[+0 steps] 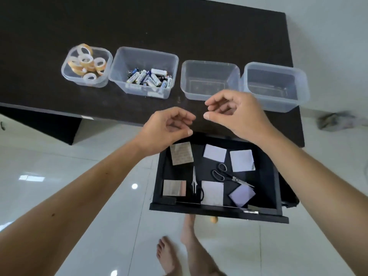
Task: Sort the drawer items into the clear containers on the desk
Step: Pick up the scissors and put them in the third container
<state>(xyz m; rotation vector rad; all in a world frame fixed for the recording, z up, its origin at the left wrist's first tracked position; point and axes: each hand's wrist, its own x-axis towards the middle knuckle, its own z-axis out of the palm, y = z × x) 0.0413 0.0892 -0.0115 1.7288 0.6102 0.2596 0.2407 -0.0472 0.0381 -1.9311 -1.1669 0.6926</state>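
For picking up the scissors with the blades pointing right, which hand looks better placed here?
Probably the right hand. It hangs empty above the drawer's right half, where those scissors lie, and nearer the two empty containers. The left hand, also empty, hangs over the drawer's left corner.

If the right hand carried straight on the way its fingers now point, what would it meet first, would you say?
Its curled fingers point toward the left hand, with only a small gap between the fingertips in the picture. So the right hand would likely meet that first, though their relative depth is unclear.
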